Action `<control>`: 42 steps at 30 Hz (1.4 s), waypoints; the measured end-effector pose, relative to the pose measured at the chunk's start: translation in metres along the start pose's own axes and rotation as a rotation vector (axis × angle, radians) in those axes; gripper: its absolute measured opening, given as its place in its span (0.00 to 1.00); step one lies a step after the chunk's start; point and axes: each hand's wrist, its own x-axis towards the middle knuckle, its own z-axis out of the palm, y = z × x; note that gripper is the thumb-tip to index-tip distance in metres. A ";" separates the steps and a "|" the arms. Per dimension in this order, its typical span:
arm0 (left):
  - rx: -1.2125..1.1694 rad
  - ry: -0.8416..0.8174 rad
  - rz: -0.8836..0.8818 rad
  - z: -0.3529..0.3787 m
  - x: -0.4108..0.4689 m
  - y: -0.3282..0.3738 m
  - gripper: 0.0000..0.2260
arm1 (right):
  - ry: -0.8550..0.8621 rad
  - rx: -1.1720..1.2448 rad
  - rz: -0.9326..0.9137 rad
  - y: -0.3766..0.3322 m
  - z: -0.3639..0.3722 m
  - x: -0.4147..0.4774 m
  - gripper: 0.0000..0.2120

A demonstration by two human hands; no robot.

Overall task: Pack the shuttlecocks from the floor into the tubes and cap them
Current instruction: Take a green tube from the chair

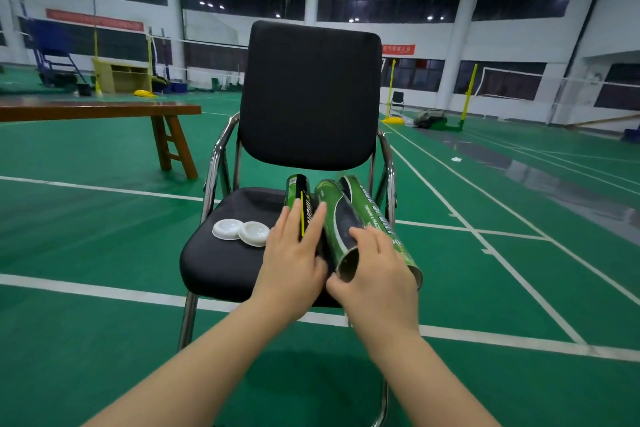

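3 green cardboard shuttlecock tubes lie side by side on the seat of the black padded chair with chrome arms [221,263], their long axes running roughly from the backrest toward the person, open mouths facing outward over the front edge. The person's right hand [377,274] is nearer the middle tube [337,218]: its fingers curl over the top of that tube close to the open mouth, thumb down by the rim, a loose wrap that looks like the start of a lift rather than a firm clamp. The right-hand tube [377,215] lies touching it, partly under the same hand's outer fingers; whether they grip it too I cannot tell. The left hand [294,260] lies flat, fingers spread and extended along the left tube [299,198], steadying it without closing on it.

2 white round plastic caps [240,229], hollow side up, overlap each other on the seat just left of the left hand.

No shuttlecocks show on the green court floor [104,253] near the chair; a small white object far off to the right is too small to identify. I judge that the packing has not begun, and that the middle tube would come away mouth-first toward the person.
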 end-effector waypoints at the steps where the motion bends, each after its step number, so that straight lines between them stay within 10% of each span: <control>1: 0.061 -0.026 0.101 -0.003 -0.001 0.000 0.33 | 0.021 0.023 0.016 -0.003 -0.011 -0.001 0.28; 10: -0.498 0.069 0.118 -0.061 0.003 0.031 0.32 | 0.043 0.205 -0.080 -0.063 -0.079 -0.019 0.28; 19: -0.043 0.127 0.257 -0.163 -0.040 0.010 0.26 | -0.095 0.387 -0.164 -0.122 -0.093 -0.043 0.25; 32: 0.018 -0.198 -0.357 -0.192 -0.220 -0.094 0.38 | -0.714 0.660 0.103 -0.194 0.033 -0.127 0.20; 42: 0.013 -0.383 -0.489 -0.147 -0.287 -0.150 0.39 | -0.891 0.661 0.259 -0.179 0.118 -0.179 0.18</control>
